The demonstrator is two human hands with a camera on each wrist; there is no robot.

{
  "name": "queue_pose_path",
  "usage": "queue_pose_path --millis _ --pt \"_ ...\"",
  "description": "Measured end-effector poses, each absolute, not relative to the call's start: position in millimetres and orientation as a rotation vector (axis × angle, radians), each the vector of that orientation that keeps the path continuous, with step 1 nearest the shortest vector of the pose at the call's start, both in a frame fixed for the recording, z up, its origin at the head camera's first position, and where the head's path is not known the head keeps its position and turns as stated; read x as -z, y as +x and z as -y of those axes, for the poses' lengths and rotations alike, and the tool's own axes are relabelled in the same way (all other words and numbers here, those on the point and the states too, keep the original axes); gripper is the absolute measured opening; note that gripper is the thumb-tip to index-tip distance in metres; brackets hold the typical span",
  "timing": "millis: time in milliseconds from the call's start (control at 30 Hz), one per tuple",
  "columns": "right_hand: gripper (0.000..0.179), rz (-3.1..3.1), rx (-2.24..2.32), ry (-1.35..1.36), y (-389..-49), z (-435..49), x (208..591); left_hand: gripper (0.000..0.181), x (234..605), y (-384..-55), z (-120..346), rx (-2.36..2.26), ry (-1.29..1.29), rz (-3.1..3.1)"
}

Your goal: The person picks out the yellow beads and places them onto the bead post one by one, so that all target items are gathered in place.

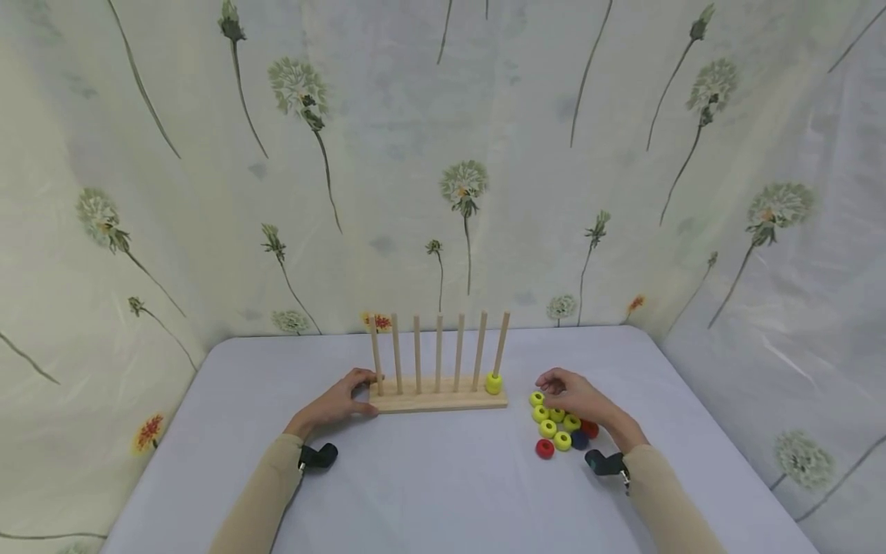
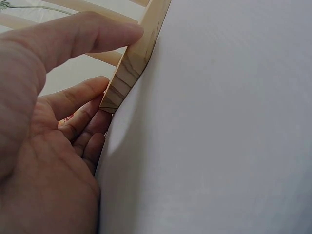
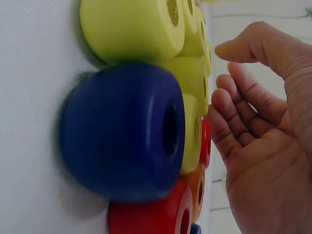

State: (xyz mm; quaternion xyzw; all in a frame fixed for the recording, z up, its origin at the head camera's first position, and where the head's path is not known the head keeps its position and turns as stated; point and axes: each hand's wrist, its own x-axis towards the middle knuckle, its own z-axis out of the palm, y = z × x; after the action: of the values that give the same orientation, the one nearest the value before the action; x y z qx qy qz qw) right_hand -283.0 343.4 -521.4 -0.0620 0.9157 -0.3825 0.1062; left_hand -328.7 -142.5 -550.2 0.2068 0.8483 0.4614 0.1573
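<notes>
A wooden peg board [image 1: 436, 403] with several upright pegs stands on the table. Yellow beading [image 1: 494, 385] sits low on its rightmost peg; whether it is one bead or two stacked I cannot tell. My left hand [image 1: 339, 400] grips the board's left end, thumb [image 2: 109, 39] on the front and fingers behind. To the right, my right hand [image 1: 584, 397] hovers over a cluster of yellow beads [image 1: 547, 428], its thumb and fingers apart with nothing seen between them. A dark blue bead [image 3: 112, 131], a red bead [image 1: 544, 448] and an orange bead [image 3: 197, 192] lie in that cluster.
A white cloth covers the table [image 1: 443, 485]. Behind it hangs a curtain [image 1: 388, 192] printed with dandelions. Dark wrist cameras sit on both wrists, the right one [image 1: 604, 463] close beside the beads.
</notes>
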Motion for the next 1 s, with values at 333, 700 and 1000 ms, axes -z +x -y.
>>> queue_pose_path --millis 333,700,1000 --pt "0.032 -2.659 1.107 -0.208 -288.2 -334.3 522.7 0.071 552.4 -330.4 141.9 -1.288 0.602 -2.453" --pt "0.029 -2.653 1.074 -0.227 -289.3 -338.1 526.7 0.069 549.2 -329.0 144.5 -1.302 0.644 -2.431" --pt "0.029 -2.679 1.076 -0.209 -288.7 -336.0 530.1 0.068 552.1 -329.6 145.4 -1.306 0.640 -2.433"
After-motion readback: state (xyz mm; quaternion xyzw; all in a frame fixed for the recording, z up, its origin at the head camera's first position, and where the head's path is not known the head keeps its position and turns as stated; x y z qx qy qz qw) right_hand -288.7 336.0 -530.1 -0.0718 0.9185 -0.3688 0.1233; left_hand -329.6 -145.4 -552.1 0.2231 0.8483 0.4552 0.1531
